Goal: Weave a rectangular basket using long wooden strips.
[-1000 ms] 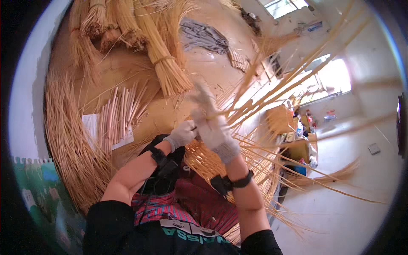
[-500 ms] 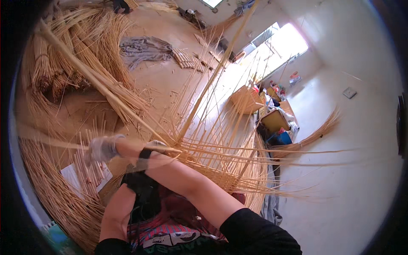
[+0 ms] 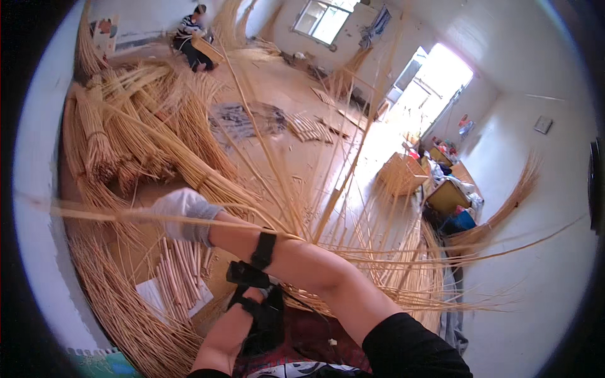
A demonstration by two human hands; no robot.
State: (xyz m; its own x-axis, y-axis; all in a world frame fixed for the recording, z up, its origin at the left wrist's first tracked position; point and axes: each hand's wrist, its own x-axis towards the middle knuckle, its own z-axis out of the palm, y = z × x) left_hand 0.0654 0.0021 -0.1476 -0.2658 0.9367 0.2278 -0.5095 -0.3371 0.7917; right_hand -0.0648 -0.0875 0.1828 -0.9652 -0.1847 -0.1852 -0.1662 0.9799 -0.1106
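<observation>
The gloved right hand (image 3: 183, 215) seems closed around a long pale strand (image 3: 107, 215) above the floor's (image 3: 258, 85) left edge; the left hand (image 3: 268, 290), mostly hidden, I cannot read. Likely light and springy; grip mid-length.

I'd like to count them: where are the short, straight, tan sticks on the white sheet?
In the head view, the sticks lie lower left on the white sheet, below the white-gloved right hand, beside long brown wicker strands.

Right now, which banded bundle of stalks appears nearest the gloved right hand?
The long slanting bundle, whose band shows just above the right hand in this view; the shorter banded bundle lies farther up and left.
</observation>
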